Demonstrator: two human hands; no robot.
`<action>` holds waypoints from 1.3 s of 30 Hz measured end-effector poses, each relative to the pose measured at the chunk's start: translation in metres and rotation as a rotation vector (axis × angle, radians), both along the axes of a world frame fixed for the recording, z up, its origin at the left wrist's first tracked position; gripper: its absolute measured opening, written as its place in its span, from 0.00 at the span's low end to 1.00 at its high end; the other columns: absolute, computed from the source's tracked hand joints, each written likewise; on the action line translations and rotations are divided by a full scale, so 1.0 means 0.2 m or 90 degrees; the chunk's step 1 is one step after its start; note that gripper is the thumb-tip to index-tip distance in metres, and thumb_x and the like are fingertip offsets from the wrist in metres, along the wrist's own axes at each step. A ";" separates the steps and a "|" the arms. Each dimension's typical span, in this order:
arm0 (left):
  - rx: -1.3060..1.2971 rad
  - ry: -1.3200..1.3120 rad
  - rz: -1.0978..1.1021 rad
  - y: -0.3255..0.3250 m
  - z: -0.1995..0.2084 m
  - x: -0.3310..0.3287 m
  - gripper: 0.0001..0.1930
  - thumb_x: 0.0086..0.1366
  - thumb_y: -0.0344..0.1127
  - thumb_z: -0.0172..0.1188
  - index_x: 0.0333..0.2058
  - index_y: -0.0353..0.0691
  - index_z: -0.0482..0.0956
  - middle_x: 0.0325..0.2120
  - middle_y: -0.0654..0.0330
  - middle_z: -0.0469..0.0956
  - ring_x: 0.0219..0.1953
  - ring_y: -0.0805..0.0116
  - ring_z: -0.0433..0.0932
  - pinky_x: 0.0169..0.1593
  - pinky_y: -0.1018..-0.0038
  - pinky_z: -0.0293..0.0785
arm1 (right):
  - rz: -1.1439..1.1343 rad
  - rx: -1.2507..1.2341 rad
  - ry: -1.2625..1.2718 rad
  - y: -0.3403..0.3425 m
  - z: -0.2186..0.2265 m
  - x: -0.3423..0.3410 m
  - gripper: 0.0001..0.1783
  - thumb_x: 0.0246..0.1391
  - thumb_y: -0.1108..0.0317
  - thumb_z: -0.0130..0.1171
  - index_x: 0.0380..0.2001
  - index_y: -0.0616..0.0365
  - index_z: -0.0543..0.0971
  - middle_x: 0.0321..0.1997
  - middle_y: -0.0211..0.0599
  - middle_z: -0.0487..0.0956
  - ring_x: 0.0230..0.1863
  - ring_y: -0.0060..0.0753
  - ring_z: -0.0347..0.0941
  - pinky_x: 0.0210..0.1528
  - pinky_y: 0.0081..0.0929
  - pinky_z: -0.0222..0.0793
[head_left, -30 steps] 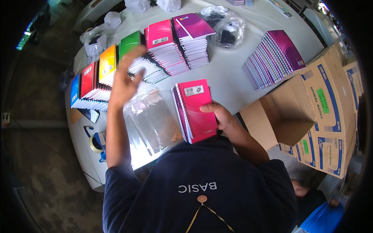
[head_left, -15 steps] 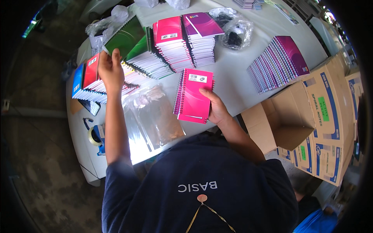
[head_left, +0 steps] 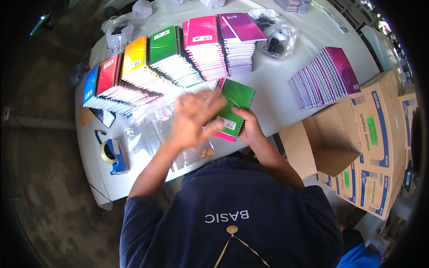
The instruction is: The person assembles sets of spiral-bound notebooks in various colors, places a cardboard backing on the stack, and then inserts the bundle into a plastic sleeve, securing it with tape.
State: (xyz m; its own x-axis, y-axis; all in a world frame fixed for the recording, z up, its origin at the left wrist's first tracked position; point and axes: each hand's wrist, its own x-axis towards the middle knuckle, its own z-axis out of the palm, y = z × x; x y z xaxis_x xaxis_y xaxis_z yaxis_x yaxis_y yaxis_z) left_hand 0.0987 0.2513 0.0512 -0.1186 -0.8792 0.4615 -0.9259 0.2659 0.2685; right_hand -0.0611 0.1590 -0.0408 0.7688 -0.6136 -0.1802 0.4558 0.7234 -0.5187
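Observation:
My right hand (head_left: pixel 251 128) grips a small bundle of spiral notebooks by its right side, thumb across the front. On top lies a green spiral notebook (head_left: pixel 236 100) with a white label; the pink spiral notebook (head_left: pixel 222 135) under it peeks out at the edges. Close to the bundle's left side is my left hand (head_left: pixel 190 118), smeared by motion, its fingers apart and nothing held in them. Beyond my hands, stacks of spiral notebooks stand in a row: blue (head_left: pixel 90 85), red (head_left: pixel 108 75), yellow (head_left: pixel 135 54), green (head_left: pixel 162 43), pink (head_left: pixel 202 30) and purple (head_left: pixel 243 27).
Clear plastic sleeves (head_left: pixel 154 143) lie under my left arm, with a blue tape dispenser (head_left: pixel 117 156) to their left. Another purple notebook stack (head_left: pixel 324 78) stands at the right. Beside the table are an open cardboard box (head_left: pixel 297 149) and several closed cartons (head_left: pixel 380 125).
My left hand has brought a green notebook from the row onto the pink one in my right hand and let it go. The yellow stack now shows fully.

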 end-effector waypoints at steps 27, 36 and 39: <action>-0.042 -0.077 -0.004 -0.02 0.06 0.08 0.14 0.46 0.24 0.65 0.36 0.37 0.79 0.41 0.56 0.79 0.44 0.58 0.77 0.50 0.63 0.70 | 0.000 0.051 -0.030 -0.09 0.04 0.14 0.24 0.59 0.57 0.52 0.54 0.60 0.68 0.49 0.39 0.75 0.48 0.34 0.74 0.51 0.32 0.71; -0.081 -0.214 0.351 -0.03 0.11 0.83 0.12 0.60 0.33 0.57 0.44 0.42 0.79 0.43 0.56 0.79 0.45 0.63 0.77 0.49 0.67 0.70 | 0.089 -0.131 0.082 -0.09 0.06 0.21 0.24 0.53 0.64 0.60 0.51 0.62 0.69 0.46 0.38 0.75 0.46 0.31 0.74 0.48 0.31 0.72; -0.190 -0.179 0.264 0.01 0.14 0.48 0.14 0.51 0.23 0.58 0.39 0.41 0.79 0.39 0.61 0.80 0.37 0.63 0.79 0.42 0.69 0.72 | 0.117 -0.027 0.010 -0.11 0.01 0.20 0.29 0.55 0.59 0.59 0.54 0.62 0.65 0.49 0.38 0.73 0.49 0.30 0.72 0.51 0.31 0.70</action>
State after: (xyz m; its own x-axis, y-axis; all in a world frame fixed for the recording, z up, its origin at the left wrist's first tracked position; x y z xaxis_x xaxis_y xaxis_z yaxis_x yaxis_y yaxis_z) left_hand 0.1941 0.2529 0.0787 0.0539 -0.7151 0.6970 -0.9937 -0.1071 -0.0331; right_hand -0.0201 0.1361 -0.0393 0.8661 -0.4700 -0.1700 0.3096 0.7715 -0.5558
